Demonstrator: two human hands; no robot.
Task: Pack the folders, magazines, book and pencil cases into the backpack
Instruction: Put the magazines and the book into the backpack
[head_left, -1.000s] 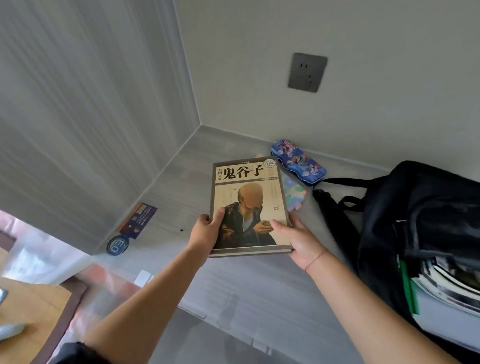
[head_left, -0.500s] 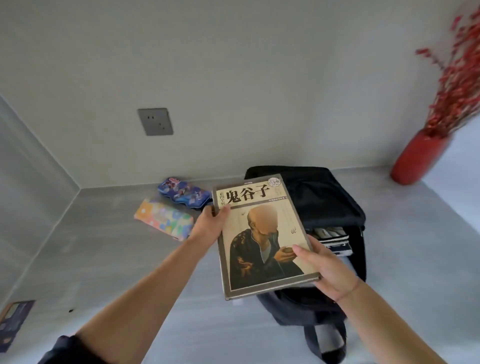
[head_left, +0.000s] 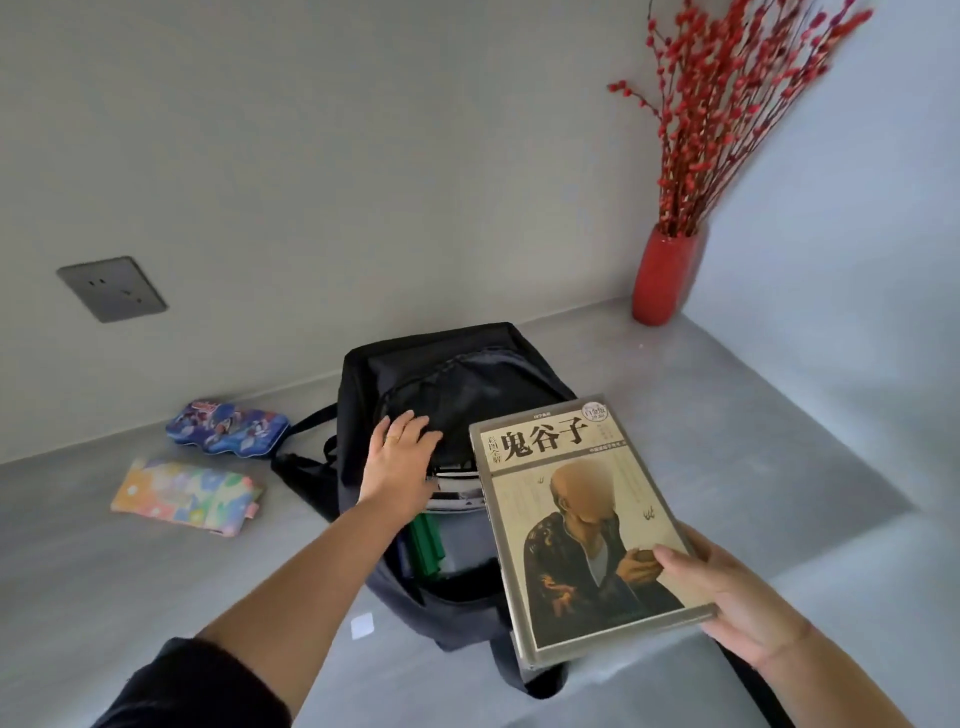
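Observation:
A black backpack (head_left: 457, 379) lies open on the grey surface, with a green folder (head_left: 426, 545) and magazine edges (head_left: 457, 493) showing in its mouth. My right hand (head_left: 737, 597) grips the near right corner of a beige book (head_left: 576, 525) with a seated figure on its cover, held above the backpack's right side. My left hand (head_left: 397, 465) rests flat on the backpack's upper flap, fingers spread. A blue patterned pencil case (head_left: 228, 428) and a pastel floral pencil case (head_left: 187, 493) lie to the left of the backpack.
A red vase (head_left: 662, 278) with red branches stands in the back right corner. A grey wall socket (head_left: 111, 288) is on the back wall at left. A small white tag (head_left: 362, 625) lies on the surface near the backpack's front.
My left hand let go of the book and moved onto the backpack's flap. The book, now held by the right hand alone, shifted right. The view turned right.

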